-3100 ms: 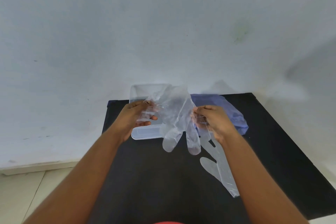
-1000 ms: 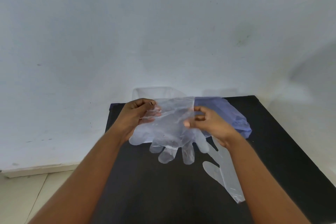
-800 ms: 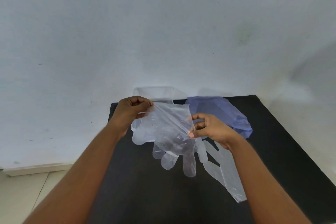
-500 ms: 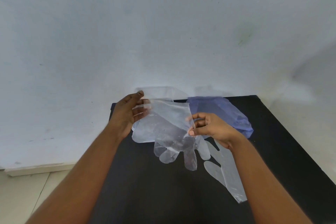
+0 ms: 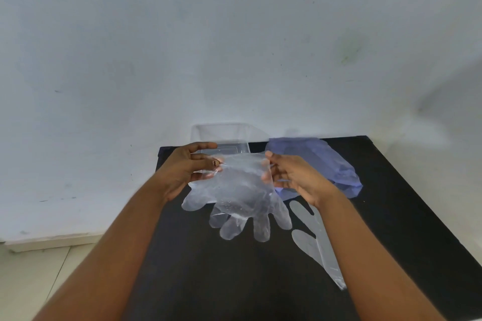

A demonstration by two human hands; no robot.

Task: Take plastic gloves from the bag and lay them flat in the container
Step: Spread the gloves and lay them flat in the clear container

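Your left hand [image 5: 186,168] and right hand [image 5: 294,177] are bare, with no gloves, rings or watch. Both forearms are uncovered; no sleeve reaches into view.

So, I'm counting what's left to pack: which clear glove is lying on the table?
The glove on the table, flat by the right forearm. The held glove hangs between left hand and right hand.
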